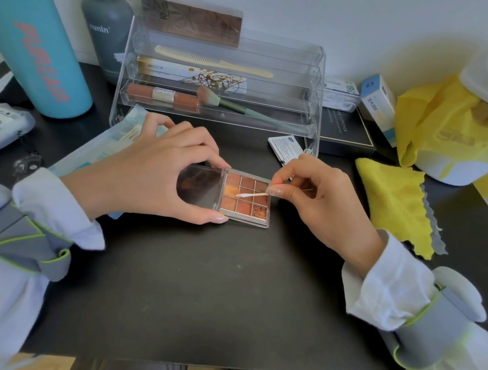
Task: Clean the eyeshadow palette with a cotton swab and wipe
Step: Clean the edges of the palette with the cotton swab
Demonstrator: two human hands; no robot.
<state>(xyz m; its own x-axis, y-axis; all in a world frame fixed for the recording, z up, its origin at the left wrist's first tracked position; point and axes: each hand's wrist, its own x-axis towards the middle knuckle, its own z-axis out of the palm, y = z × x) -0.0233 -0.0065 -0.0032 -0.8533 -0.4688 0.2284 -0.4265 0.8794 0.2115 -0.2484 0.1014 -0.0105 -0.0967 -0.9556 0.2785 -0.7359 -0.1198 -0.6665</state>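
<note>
An open eyeshadow palette [244,211] with several orange-brown pans lies on the black table [211,295], its clear lid [199,188] folded out to the left. My left hand [160,173] grips the palette, index finger and thumb pinching its top and bottom edges at the hinge. My right hand [322,198] pinches a cotton swab [252,195], whose white tip touches the middle of the pan grid. A small wipe sachet [285,150] lies behind the palette.
A clear tiered organiser [220,81] with comb, brush and tubes stands behind. A teal bottle [33,42] and grey bottle [108,22] stand back left. A yellow cloth [399,202] lies right, with boxes and a yellow bag behind it.
</note>
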